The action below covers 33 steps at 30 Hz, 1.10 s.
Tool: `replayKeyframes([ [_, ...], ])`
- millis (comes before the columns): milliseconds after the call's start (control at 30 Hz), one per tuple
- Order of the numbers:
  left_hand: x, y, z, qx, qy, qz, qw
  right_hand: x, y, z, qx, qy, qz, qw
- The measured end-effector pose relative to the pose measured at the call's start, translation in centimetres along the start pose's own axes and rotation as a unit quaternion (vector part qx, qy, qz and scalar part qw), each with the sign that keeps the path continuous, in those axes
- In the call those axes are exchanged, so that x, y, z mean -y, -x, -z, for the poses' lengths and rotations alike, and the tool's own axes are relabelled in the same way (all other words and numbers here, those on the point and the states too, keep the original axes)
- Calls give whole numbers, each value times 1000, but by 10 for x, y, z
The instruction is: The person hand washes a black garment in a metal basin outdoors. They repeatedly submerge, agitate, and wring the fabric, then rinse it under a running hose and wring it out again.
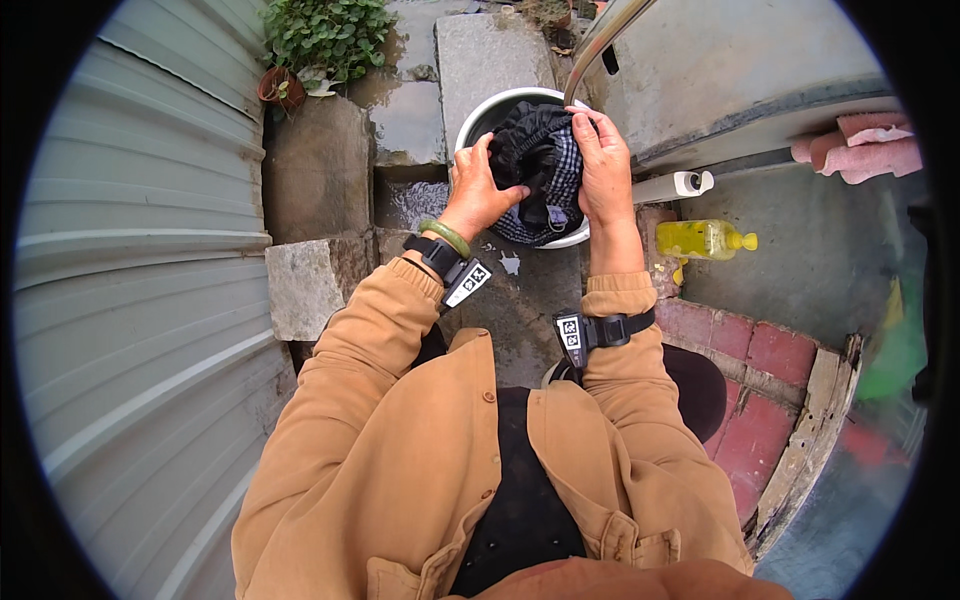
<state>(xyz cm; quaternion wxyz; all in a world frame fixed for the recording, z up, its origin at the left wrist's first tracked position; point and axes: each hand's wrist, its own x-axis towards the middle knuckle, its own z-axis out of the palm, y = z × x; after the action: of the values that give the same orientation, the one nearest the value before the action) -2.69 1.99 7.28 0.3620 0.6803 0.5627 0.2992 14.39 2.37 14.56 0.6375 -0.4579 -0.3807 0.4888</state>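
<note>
A black garment with a black-and-white checked part [568,161] is bunched over a white basin [472,112]. It has a gathered band, and a small pale tag hangs near its lower edge. My left hand [480,187] is curved around its left side, thumb and fingers spread on the cloth. On the opposite side, my right hand [604,165] pinches the checked edge between thumb and fingers. A curved metal pipe [589,60] comes down to the basin's rim, just beyond my right fingertips; its end is hidden. Most of the basin's inside is covered by the cloth.
A yellow liquid bottle [697,239] and a white bottle [671,187] stand at the right. Pink cloths [862,146] hang above them. A water-filled gutter [416,199] runs left of the basin, near a potted plant [326,37] and a corrugated metal wall [150,225].
</note>
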Motion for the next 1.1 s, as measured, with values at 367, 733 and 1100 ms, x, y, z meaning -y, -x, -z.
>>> replayKeyframes([
  [367, 9, -34, 38, -62, -5, 1, 998, -7, 1, 32, -26, 489, 160, 857],
  [733, -22, -37, 49, -150, 270, 130, 942, -94, 36, 44, 74, 372, -167, 910],
  [1100, -54, -26, 59, -78, 496, 89, 860, -96, 46, 22, -78, 491, -22, 867],
])
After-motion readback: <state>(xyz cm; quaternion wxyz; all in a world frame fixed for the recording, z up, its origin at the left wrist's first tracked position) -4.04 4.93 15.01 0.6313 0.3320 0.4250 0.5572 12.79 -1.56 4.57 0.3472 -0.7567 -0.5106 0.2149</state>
